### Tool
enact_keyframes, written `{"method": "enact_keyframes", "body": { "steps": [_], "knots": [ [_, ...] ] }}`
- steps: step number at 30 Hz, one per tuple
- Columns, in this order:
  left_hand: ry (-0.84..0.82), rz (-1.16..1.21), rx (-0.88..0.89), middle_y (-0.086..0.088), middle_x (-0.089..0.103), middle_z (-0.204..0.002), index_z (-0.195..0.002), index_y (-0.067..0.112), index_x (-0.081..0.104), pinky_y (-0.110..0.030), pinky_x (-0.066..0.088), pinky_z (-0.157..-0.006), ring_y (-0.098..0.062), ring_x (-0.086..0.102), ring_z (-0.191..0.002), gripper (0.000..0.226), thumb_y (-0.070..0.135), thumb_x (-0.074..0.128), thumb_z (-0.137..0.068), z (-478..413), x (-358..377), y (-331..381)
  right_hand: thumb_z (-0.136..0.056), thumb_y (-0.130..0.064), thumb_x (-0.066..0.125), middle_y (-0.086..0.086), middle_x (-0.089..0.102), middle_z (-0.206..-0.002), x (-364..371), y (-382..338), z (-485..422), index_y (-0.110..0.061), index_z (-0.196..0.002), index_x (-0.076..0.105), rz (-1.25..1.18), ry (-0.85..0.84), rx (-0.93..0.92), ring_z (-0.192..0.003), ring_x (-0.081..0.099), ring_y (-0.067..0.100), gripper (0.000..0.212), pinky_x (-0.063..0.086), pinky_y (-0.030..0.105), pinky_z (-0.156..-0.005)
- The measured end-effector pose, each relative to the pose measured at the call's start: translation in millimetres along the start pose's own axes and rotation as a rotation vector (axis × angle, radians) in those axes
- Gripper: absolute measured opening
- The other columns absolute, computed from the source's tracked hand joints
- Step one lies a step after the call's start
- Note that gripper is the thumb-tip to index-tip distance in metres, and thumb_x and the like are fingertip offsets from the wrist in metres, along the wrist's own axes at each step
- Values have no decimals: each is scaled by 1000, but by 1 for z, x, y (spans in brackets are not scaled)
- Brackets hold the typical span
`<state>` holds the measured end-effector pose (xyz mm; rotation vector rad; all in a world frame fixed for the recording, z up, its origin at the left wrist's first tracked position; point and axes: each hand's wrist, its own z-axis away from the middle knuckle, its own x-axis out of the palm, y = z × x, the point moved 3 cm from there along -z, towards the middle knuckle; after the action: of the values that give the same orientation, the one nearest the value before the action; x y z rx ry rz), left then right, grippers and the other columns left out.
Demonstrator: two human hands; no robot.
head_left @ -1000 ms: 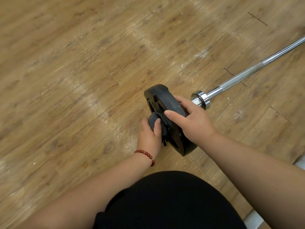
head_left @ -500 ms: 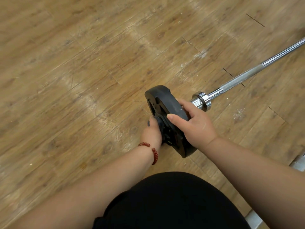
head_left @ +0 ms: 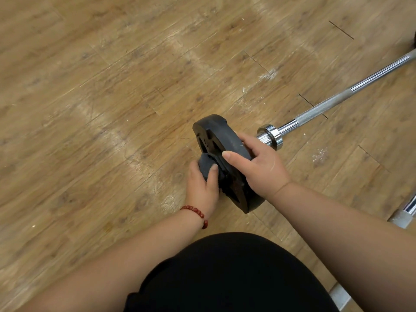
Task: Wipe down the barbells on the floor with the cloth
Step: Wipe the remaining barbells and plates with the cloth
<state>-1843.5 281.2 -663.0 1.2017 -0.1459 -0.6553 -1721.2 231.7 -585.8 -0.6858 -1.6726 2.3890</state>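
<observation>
Two hands busy: left hand (head_left: 202,184) clutches the dark cloth (head_left: 206,164) against the black plate (head_left: 217,134), right hand (head_left: 263,170) grips its rim.

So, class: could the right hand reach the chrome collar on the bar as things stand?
Probably yes: the chrome collar lies just beyond the right hand, nothing between them, though it must first release the weight plate it grips.

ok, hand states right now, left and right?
Left hand: grips the dark grey wadded cloth, pressed against the black round weight plate.
Right hand: grips the plate's rim.
</observation>
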Motion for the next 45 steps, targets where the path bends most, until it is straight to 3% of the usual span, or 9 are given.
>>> {"method": "enact_keyframes", "body": {
  "steps": [4, 9, 14, 22, 30, 35, 39, 42, 45],
  "knots": [
    [28, -30, 56, 6, 52, -117, -112, 45, 38, -26, 46, -85, -9, 52, -107, 22, 50, 44, -91, -6, -1, -5, -89, -28, 65, -11, 68, -101, 1, 1, 3, -25, -122, 61, -46, -4, 13, -96, 64, 4, 33, 55, 24, -82],
    [96, 48, -91, 1, 58, -100, -114, 25, 43, -18, 40, -60, -18, 60, -91, 21, 37, 43, -98, -1, 7, 0, -89, -28, 66, -10, 68, -100, 0, -1, -3, -22, -120, 62, -6, 14, 4, -96, 65, 6, 32, 55, 28, -85],
    [-74, -62, -49, 0, 58, -101, -115, 28, 36, -20, 38, -57, -16, 58, -85, 21, 40, 40, -98, -7, -6, -1, -89, -27, 65, -11, 68, -97, 1, 3, 2, -22, -119, 61, -14, -4, 11, -94, 65, 5, 31, 54, 23, -82],
    [66, -127, -98, 11, 51, -84, -124, 21, 43, -17, 34, -56, -4, 52, -74, 33, 38, 27, -102, -11, -6, 8, -87, -35, 66, -12, 69, -96, 1, -2, -8, -31, -117, 63, 37, 12, 25, -92, 65, 3, 30, 54, 25, -82],
    [46, -198, 159, 19, 46, -105, -116, 38, 40, -5, 32, -79, 10, 44, -96, 17, 31, 36, -101, 11, -8, 15, -89, -30, 65, -9, 71, -103, -4, 0, -5, -26, -121, 63, -15, -1, 10, -100, 65, 7, 33, 54, 32, -90],
    [105, -110, 131, 18, 58, -100, -108, 37, 50, -18, 45, -80, 2, 56, -97, 16, 34, 37, -99, 17, -41, 33, -82, -51, 62, -21, 69, -101, -6, 2, -2, -28, -129, 59, 57, 12, 49, -99, 62, -3, 52, 49, 21, -86],
    [43, -156, 249, 7, 57, -124, -131, 21, 47, -24, 43, -96, -2, 52, -114, 58, 59, 31, -90, 17, -60, 58, -88, -43, 63, -21, 68, -104, -4, -9, 1, -37, -129, 58, 90, -52, 114, -100, 61, -5, 41, 49, 24, -90],
    [18, -208, 415, 8, 51, -111, -115, 30, 50, -1, 34, -80, 14, 46, -101, 37, 50, 34, -89, 22, -68, 89, -82, -51, 68, -18, 58, -125, -4, -20, 4, -43, -131, 52, 142, -71, 112, -115, 54, -3, 53, 45, 32, -101],
    [-93, -135, 425, 17, 58, -100, -107, 42, 51, -5, 42, -74, 8, 55, -92, 14, 40, 49, -93, 24, -69, 118, -76, -53, 69, -25, 46, -134, -16, -41, 6, -51, -132, 40, 78, 49, 32, -125, 41, -9, 63, 39, 27, -106]
  ]
}}
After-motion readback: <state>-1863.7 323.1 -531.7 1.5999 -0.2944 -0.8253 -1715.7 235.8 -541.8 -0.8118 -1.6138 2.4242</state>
